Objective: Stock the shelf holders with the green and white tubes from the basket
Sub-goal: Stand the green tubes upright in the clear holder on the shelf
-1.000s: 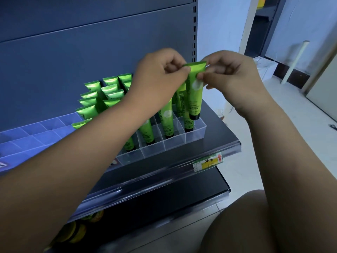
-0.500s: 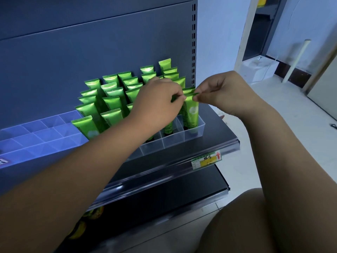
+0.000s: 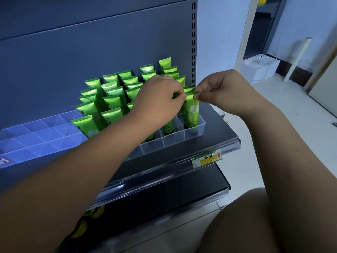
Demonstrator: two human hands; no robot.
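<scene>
My left grip (image 3: 158, 99) is nearly closed, thumb and forefinger pinching one corner of the flat crimped top of a green tube (image 3: 192, 111), the other fingers curled in. My right grip (image 3: 224, 90) pinches the opposite corner the same way. The tube stands upright just beneath both grips, cap end down in the end cell of the clear holder (image 3: 173, 142), on my right grip's side. I cannot tell whether the cap touches the cell floor. Behind and left of my left grip the other tubes (image 3: 109, 105) stand in rows, some covered by that hand and forearm, which also hide several front cells. Further left a blue-tinted holder (image 3: 36, 137) is cut off by the frame edge. Below my right grip, a price label (image 3: 207, 158) on the shelf (image 3: 218, 132) edge is too blurred to read.
</scene>
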